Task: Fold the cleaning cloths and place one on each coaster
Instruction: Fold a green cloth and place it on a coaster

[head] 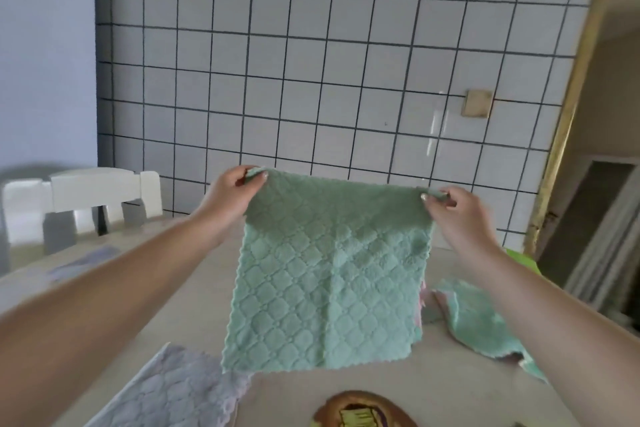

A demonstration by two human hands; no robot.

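Note:
A green quilted cleaning cloth [329, 274] hangs spread out above the table. My left hand [232, 194] pinches its upper left corner and my right hand [453, 208] pinches its upper right corner. A grey-lilac cloth [180, 392] lies flat on the table at the lower left. Another green cloth [481, 319] lies rumpled on the right, partly under my right forearm, with a bit of pink cloth [420, 308] showing beside it. A round brown coaster [363, 409] with a yellow-green pattern sits at the bottom edge, partly cut off.
The pale table [381, 385] runs back to a white tiled wall [311, 62]. A white chair [90, 198] stands at the far left side. A bright green object [519, 258] shows at the table's right edge. A doorway opens on the right.

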